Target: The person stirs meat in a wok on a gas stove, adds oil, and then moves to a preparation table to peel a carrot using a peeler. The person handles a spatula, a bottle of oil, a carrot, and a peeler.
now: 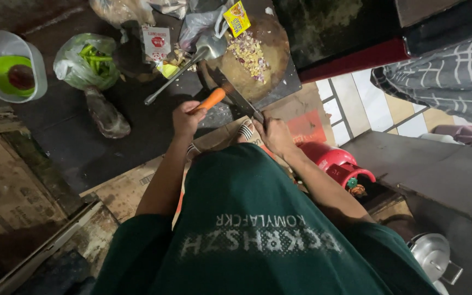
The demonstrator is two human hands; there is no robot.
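While I look down past the green shirt (pixel 258 218), the knife (pixel 230 98) sits between both hands, just in front of the body. Its long axis runs diagonally: orange handle (pixel 212 99) at the near-left end, dark blade (pixel 241 101) going toward the right hand and the edge of the round wooden board (pixel 271 60).

Left hand (pixel 184 117) is clenched round the handle, fingers wrapped, so it has the knife. Right hand (pixel 274 134) lies at the blade's far end, fingers curled down near the tip; I can't tell if they pinch the blade, wipe it, or just rest beside it. So handle = left side, tip = right side, w/ both hands roughly equally near, but only the left clearly gripping.

On the board there's a pile of chopped bits, pale and purplish (pixel 248 54), well apart from the blade tip. A metal ladle (pixel 192 63) lies slanted just left of the board, bowl end up by the plastic bags (pixel 200 24).

Further left: a bag of green chillies (pixel 87 60), then a clear tub w/ a green lid and a dark round thing inside (pixel 12 68). A red gas cylinder (pixel 334 161) stands right of the right forearm; a steel pot (pixel 432 254) is cut off at bottom right.

Hard to make out: blade is dark on dark, its edge direction unclear. Light is low. Right fingertips hidden by the hand's back. Someone's checked cloth (pixel 449 76) shows top right, nothing else of them.
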